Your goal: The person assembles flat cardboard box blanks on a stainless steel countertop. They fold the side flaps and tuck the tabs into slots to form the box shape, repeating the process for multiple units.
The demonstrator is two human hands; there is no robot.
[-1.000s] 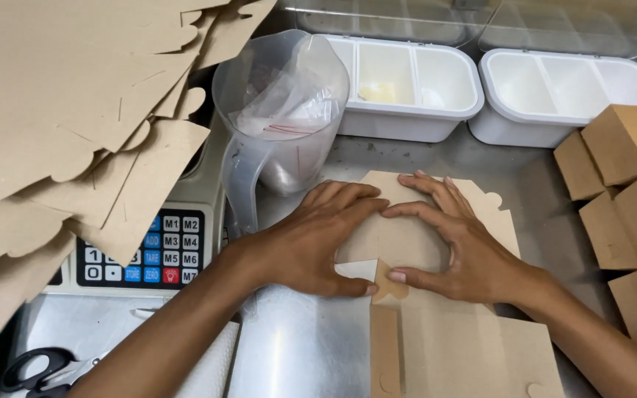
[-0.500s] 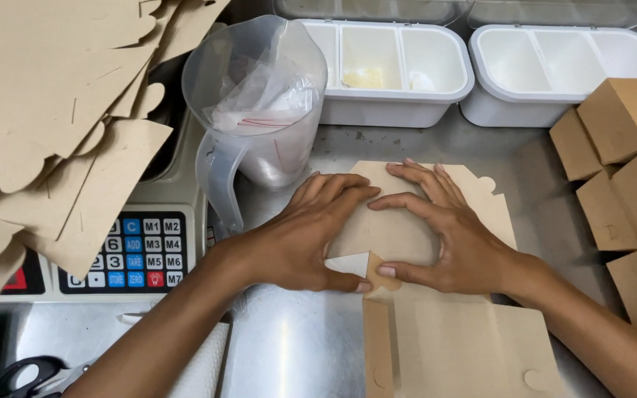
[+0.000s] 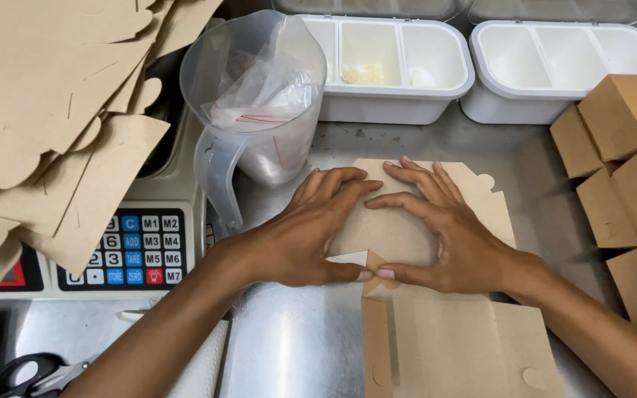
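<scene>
Head view: the left hand (image 3: pixel 300 239) and right hand (image 3: pixel 444 232) lay open, palms down, pressing a flat cardboard box blank (image 3: pixel 436 295) onto the steel tabletop (image 3: pixel 296 346), thumbs touching. A clear plastic jug (image 3: pixel 259 103) stood just behind; folded boxes (image 3: pixel 628 169) were stacked to the right.

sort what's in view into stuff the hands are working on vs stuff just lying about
In hand: left hand and right hand pressing the flat cardboard box blank.

Lying about: plastic jug, white tubs, folded boxes, stacked blanks, scale keypad, scissors.
</scene>
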